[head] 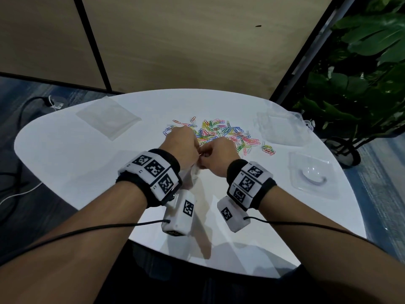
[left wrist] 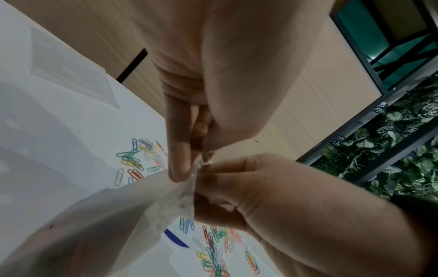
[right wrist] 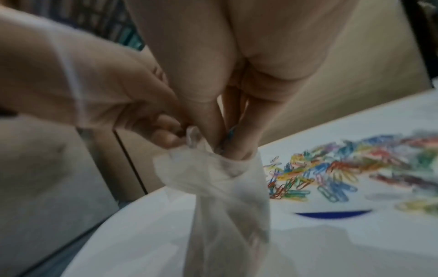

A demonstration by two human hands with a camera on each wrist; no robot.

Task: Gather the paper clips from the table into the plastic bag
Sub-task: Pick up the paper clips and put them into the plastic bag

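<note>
A heap of coloured paper clips (head: 221, 132) lies on the white table (head: 72, 163), with a small cluster (head: 268, 149) off to its right. Just in front of the heap my hands meet over a thin clear plastic bag (head: 190, 174) that hangs down to the table. My left hand (head: 186, 145) pinches the bag's rim (left wrist: 193, 178) between thumb and fingers. In the right wrist view my right hand (right wrist: 227, 144) has its fingertips pushed into the bag (right wrist: 225, 187) mouth, pinching what looks like a few clips (right wrist: 231, 131). The bag's contents are blurred.
A stack of flat clear bags (head: 107, 119) lies at the back left. Clear plastic trays sit at the right (head: 282, 128) and near the right edge (head: 311, 178). A leafy plant (head: 361, 73) stands beyond the table's right side. Cables (head: 28, 102) run over the floor at left.
</note>
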